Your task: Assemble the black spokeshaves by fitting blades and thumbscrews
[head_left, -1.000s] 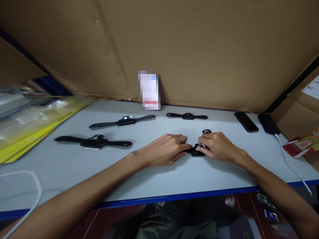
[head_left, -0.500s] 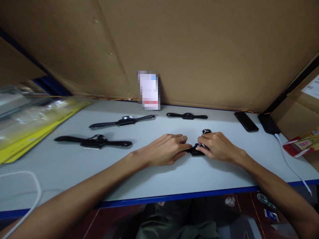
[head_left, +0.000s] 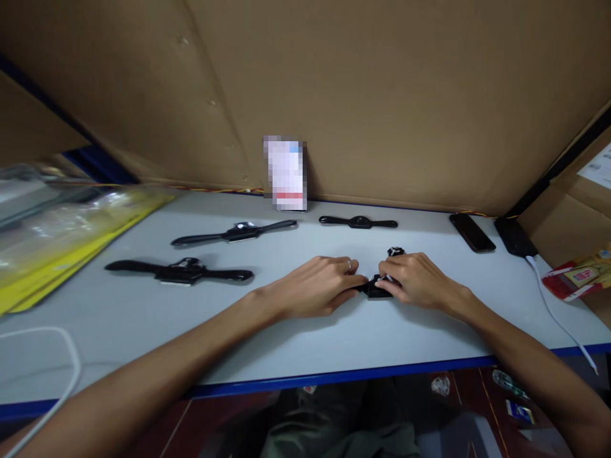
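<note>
A black spokeshave (head_left: 380,292) lies on the grey table between my hands, largely hidden by my fingers. My left hand (head_left: 329,286), with a ring on one finger, is closed around its left handle. My right hand (head_left: 413,278) pinches at the middle of the tool, around its blade area; the right handle is out of sight under it. Just behind my right fingers sits a small dark part with a silvery pattern (head_left: 395,252). Two more spokeshaves, a nearer one (head_left: 184,272) and a farther one (head_left: 238,233), rest to the left. A spokeshave body (head_left: 359,222) lies farther back.
A blurred upright card or screen (head_left: 289,175) leans on the cardboard wall (head_left: 382,95). At the right are a phone (head_left: 471,233), a black device (head_left: 515,237) with a white cable, and a red-yellow packet (head_left: 577,277). Plastic bags (head_left: 71,229) lie left. A blue edge (head_left: 334,377) borders the table's front.
</note>
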Available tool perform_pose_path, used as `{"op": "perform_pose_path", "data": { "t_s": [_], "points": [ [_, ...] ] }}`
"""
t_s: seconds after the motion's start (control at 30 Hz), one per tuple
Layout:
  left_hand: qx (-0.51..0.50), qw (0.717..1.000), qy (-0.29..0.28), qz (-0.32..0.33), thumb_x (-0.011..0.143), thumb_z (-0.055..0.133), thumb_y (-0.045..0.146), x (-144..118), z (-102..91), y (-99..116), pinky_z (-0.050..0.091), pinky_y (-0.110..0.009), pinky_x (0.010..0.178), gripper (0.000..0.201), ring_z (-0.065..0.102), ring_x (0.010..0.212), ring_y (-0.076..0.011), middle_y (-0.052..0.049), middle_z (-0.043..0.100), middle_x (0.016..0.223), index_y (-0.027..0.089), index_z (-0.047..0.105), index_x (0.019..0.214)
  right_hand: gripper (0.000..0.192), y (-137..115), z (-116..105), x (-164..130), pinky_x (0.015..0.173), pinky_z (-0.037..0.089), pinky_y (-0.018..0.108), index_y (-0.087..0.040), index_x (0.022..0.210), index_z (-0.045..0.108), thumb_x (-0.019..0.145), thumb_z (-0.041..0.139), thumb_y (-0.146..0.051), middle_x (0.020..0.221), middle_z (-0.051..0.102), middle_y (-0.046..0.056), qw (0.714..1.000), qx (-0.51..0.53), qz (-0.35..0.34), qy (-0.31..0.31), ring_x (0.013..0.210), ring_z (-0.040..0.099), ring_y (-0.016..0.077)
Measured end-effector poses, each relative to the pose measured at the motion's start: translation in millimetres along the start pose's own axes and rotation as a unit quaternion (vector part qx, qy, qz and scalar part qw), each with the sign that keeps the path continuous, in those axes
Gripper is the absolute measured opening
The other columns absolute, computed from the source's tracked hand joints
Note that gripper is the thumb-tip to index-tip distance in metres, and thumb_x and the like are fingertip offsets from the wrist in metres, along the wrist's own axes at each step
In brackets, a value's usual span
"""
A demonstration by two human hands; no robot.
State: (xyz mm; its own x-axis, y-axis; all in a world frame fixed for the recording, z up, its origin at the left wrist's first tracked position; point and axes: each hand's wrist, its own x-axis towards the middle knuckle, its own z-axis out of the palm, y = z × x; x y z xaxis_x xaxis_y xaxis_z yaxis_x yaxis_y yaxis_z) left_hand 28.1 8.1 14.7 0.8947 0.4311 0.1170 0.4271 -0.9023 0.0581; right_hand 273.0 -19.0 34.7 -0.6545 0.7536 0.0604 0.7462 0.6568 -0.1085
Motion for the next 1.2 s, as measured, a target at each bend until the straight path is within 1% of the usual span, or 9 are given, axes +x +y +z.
{"op": "perform_pose_path", "data": {
  "t_s": [0.23,0.43,0.5,0.6,0.7,0.8,0.9,1.07,1.2],
  "points": [
    [-0.008,1.000,0.005,0.004,0.101,0.044,0.025,-1,-1.2,-1,0.045,-0.032,0.063,0.030,0.062,0.075,-0.0184,-0.006,0.065,0.093,0.022,0.068,0.120,0.018,0,-3,0,0.062,0.026,0.030,-0.018,0.090,0.066,0.099,0.056,-0.031,0.080,0.065,0.003,1.000,0.017,0.001,0.001,0.064,0.048,0.0143],
    [-0.007,1.000,-0.004,-0.001,0.100,0.046,0.024,0,-0.7,0,0.044,-0.032,0.063,0.032,0.064,0.077,-0.0196,-0.007,0.066,0.095,0.021,0.065,0.126,0.020,10,-17,-3,0.065,0.031,0.030,-0.019,0.091,0.069,0.098,0.053,-0.027,0.082,0.068,0.003,0.997,0.073,0.030,0.024,0.067,0.051,0.0138],
    [-0.006,1.000,-0.009,-0.002,0.099,0.047,0.025,0,-0.3,0,0.045,-0.033,0.063,0.033,0.064,0.077,-0.0204,-0.007,0.066,0.096,0.020,0.063,0.128,0.015,14,-23,-5,0.066,0.031,0.029,-0.020,0.094,0.070,0.094,0.057,-0.027,0.085,0.070,0.002,0.996,0.082,0.040,-0.003,0.068,0.052,0.0139],
    [-0.006,1.000,-0.022,-0.006,0.096,0.049,0.024,0,0.0,1,0.045,-0.035,0.064,0.034,0.065,0.078,-0.0213,-0.008,0.067,0.097,0.020,0.063,0.128,0.013,19,-29,-8,0.066,0.032,0.029,-0.022,0.097,0.069,0.084,0.065,-0.024,0.089,0.070,0.001,0.993,0.087,0.041,-0.072,0.071,0.053,0.0146],
    [-0.003,0.999,-0.030,-0.011,0.094,0.052,0.022,1,0.0,1,0.044,-0.035,0.063,0.034,0.066,0.078,-0.0215,-0.007,0.068,0.097,0.020,0.062,0.127,0.011,22,-28,-10,0.064,0.031,0.029,-0.022,0.089,0.064,0.078,0.064,-0.018,0.086,0.068,0.001,0.991,0.076,0.034,-0.105,0.071,0.052,0.0150],
    [0.002,1.000,-0.027,-0.014,0.098,0.049,0.026,1,1.1,1,0.044,-0.035,0.063,0.030,0.065,0.077,-0.0212,-0.007,0.068,0.096,0.019,0.063,0.124,0.007,20,-22,-9,0.064,0.030,0.030,-0.021,0.082,0.059,0.080,0.059,-0.015,0.086,0.067,0.001,0.992,0.069,0.026,-0.100,0.072,0.051,0.0150],
    [0.014,0.999,-0.024,-0.019,0.104,0.046,0.034,1,3.3,-1,0.043,-0.035,0.062,0.029,0.066,0.076,-0.0207,-0.007,0.068,0.095,0.019,0.062,0.123,0.007,16,-18,-7,0.064,0.030,0.030,-0.021,0.079,0.057,0.083,0.058,-0.015,0.084,0.066,0.001,0.992,0.081,0.015,-0.093,0.070,0.050,0.0144],
    [0.058,0.998,-0.022,-0.019,0.106,0.045,0.042,0,5.7,-4,0.041,-0.033,0.061,0.032,0.065,0.073,-0.0196,-0.005,0.068,0.092,0.018,0.062,0.119,0.007,11,-17,-5,0.067,0.033,0.030,-0.019,0.084,0.061,0.086,0.058,-0.013,0.091,0.068,0.003,0.992,0.086,0.015,-0.096,0.075,0.054,0.0160],
    [0.094,0.995,-0.034,-0.024,0.107,0.045,0.046,1,7.2,-4,0.041,-0.033,0.061,0.035,0.066,0.072,-0.0203,-0.005,0.069,0.092,0.017,0.061,0.119,0.008,11,-15,-4,0.070,0.034,0.030,-0.018,0.090,0.064,0.089,0.058,-0.013,0.096,0.069,0.004,0.992,0.079,0.012,-0.101,0.078,0.056,0.0172]
  ]
}}
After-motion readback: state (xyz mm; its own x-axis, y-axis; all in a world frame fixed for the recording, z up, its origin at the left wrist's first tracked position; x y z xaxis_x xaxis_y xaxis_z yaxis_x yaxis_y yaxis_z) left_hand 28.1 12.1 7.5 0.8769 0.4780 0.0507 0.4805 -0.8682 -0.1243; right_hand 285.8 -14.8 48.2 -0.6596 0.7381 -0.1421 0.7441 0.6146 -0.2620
